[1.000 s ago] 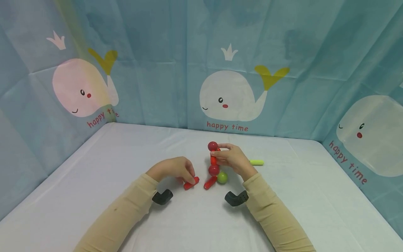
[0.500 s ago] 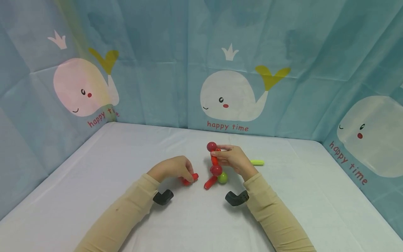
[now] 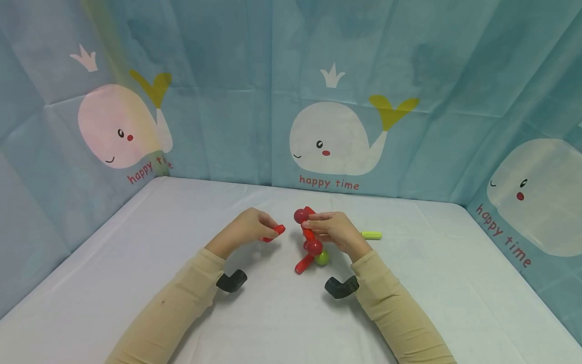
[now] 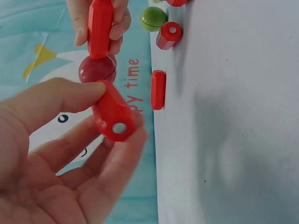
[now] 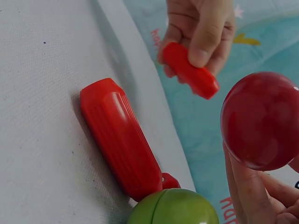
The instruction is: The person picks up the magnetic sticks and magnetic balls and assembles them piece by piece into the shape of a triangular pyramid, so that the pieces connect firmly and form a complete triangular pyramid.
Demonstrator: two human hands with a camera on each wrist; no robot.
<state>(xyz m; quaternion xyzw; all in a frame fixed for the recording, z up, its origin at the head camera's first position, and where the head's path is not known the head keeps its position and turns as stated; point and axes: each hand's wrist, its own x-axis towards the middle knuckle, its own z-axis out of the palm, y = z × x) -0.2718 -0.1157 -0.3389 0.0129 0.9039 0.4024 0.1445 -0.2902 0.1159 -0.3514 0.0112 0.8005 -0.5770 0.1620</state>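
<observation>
My left hand pinches a short red rod between thumb and fingers, above the table. A round silvery spot shows on the rod's end. Opposite it, my right hand grips an assembly of red rods and balls. One red ball is at its upper end and another red ball at its lower end, with a red rod between. The held rod and the assembly look apart in the head view. Below the right hand, a red rod lies against a green ball.
A yellow-green rod lies to the right of my right hand. Another red rod lies on the white table in the left wrist view. Blue whale-print cloth hangs behind and at the sides.
My left hand has lifted the red rod off the table and moved it away from me. In my right hand the assembly has tilted, its upper ball leftward and its lower ball rightward.
</observation>
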